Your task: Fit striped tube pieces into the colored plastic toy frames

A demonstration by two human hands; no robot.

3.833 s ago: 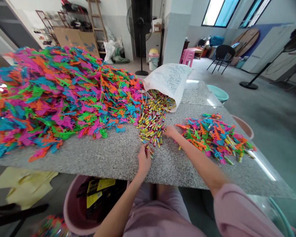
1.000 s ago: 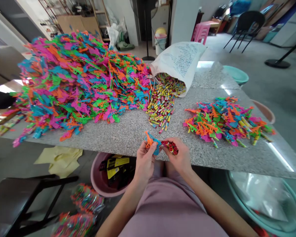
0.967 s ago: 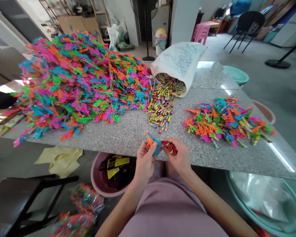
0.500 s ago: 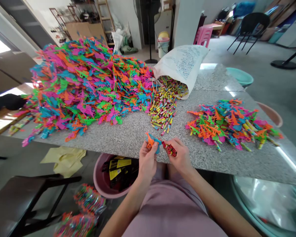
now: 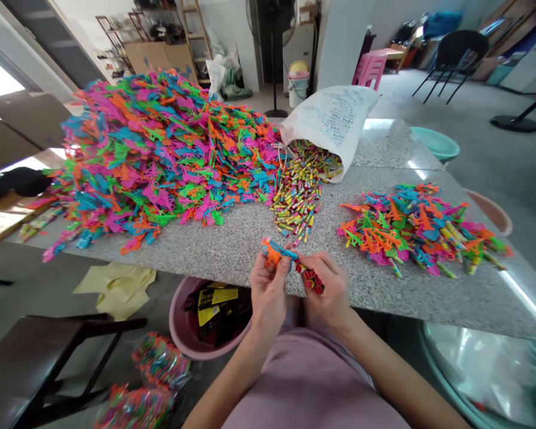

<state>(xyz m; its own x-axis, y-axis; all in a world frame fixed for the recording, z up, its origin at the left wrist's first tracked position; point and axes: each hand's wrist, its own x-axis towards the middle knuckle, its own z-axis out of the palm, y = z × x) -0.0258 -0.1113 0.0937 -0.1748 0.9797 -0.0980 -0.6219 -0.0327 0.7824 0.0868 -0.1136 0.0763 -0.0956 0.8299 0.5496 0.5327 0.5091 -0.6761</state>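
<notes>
Plastic pieces (image 5: 274,256), one orange and one blue, are pinched between the thumb and fingers of the left hand (image 5: 270,292), projecting past its fingertips above the near part of the tabletop (image 5: 232,247). The right hand (image 5: 331,289) grasps a bunch of red-ended tubes (image 5: 311,280) just beside the pieces; whether a tube touches them cannot be determined. Beyond the hands, yellow tubes (image 5: 295,205) spill from a white sack (image 5: 339,122). A multicoloured heap (image 5: 161,161) lies left, a smaller mixed pile (image 5: 397,229) right.
</notes>
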